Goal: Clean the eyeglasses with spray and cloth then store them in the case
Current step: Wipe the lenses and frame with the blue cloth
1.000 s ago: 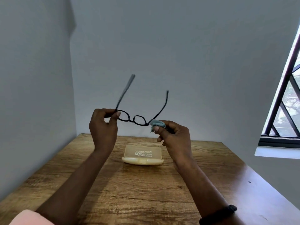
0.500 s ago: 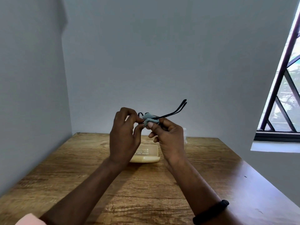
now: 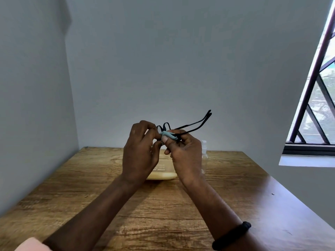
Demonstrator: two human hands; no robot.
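Wood grain of the table [image 3: 163,223] fills the near ground. Both forearms are raised over it, with a dark wristband [image 3: 232,236] worn on the right one. Higher up, the left hand [image 3: 139,154] is curled on the front of the eyeglasses [image 3: 208,114], though the exact hold is hidden by the knuckles. The right hand [image 3: 186,156] is closed on a small pale-blue cloth [image 3: 167,135], which is pinched by thumb and forefinger against the frame. The glasses are held in the air above the table, temples unfolded and pointing away to the right.

Wiping is judged to be the step in hand. Whether spray has been applied cannot be read from the lenses.

Behind the hands, the cream case [image 3: 163,175] lies on the table, partly hidden and apparently closed. Just beside it to the right, a clear spray bottle [image 3: 204,154] stands upright. By this judgement, the wipe is yet to be finished, the temples folded, and the glasses laid in the case.
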